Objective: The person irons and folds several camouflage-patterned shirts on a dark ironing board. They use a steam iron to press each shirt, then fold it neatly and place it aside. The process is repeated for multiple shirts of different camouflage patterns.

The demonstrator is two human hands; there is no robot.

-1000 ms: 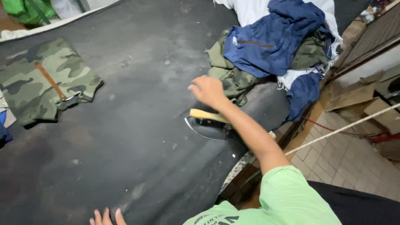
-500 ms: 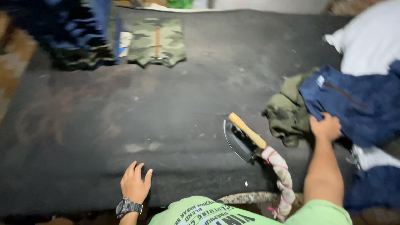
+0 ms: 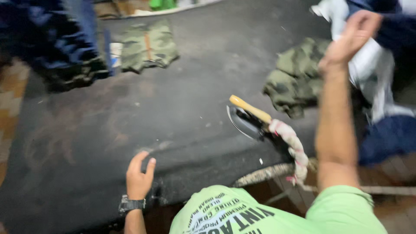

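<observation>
Camouflage-green shorts [image 3: 148,47], yellow-handled iron [image 3: 250,118], black table [image 3: 190,86]

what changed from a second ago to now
The right hand left the iron's wooden handle, reached into the clothes pile and now lifts a white garment. The left hand stayed flat on the dark table; the iron stayed put.

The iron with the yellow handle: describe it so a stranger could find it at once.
Start from the big dark padded table and go to its near right edge, between the camouflage garment and the person's green shirt. The iron lies there, a dark metal body with a pale yellow handle and a cloth-wrapped cord trailing off the edge. It is the only hard metal thing among the clothes.
</observation>
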